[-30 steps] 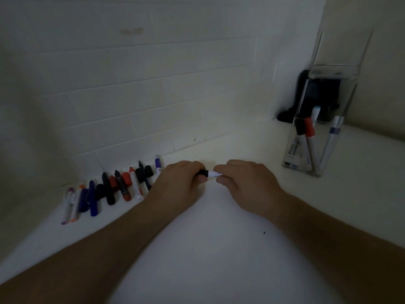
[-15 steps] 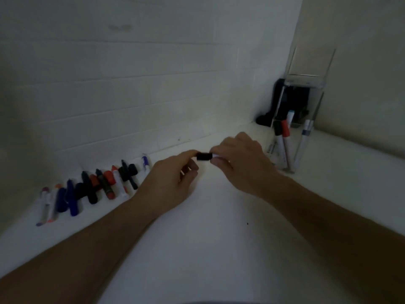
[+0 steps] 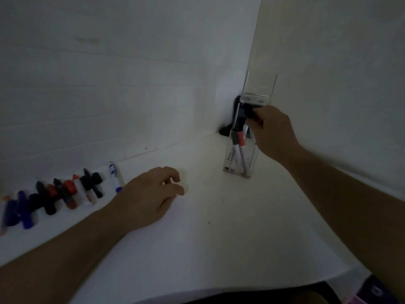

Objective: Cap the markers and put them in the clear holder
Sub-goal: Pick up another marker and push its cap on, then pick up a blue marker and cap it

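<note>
A clear holder (image 3: 252, 102) stands on the white table near the wall corner, with several capped markers (image 3: 237, 148) upright inside. My right hand (image 3: 274, 132) is raised at the holder's rim and pinches a black-capped marker (image 3: 251, 113) at its opening. My left hand (image 3: 153, 194) rests on the table with loosely curled fingers and holds nothing. A row of loose markers and caps (image 3: 65, 194) in black, red and blue lies along the wall at the left, and a blue marker (image 3: 115, 177) lies nearest my left hand.
A dark object (image 3: 228, 128) sits in the corner behind the holder. The white table (image 3: 208, 227) runs to a front edge at the bottom, with dark cloth below it. Brick walls close off the back and right.
My right hand carried the capped marker up and right to the holder's opening. My left hand let go of it and dropped to the table.
</note>
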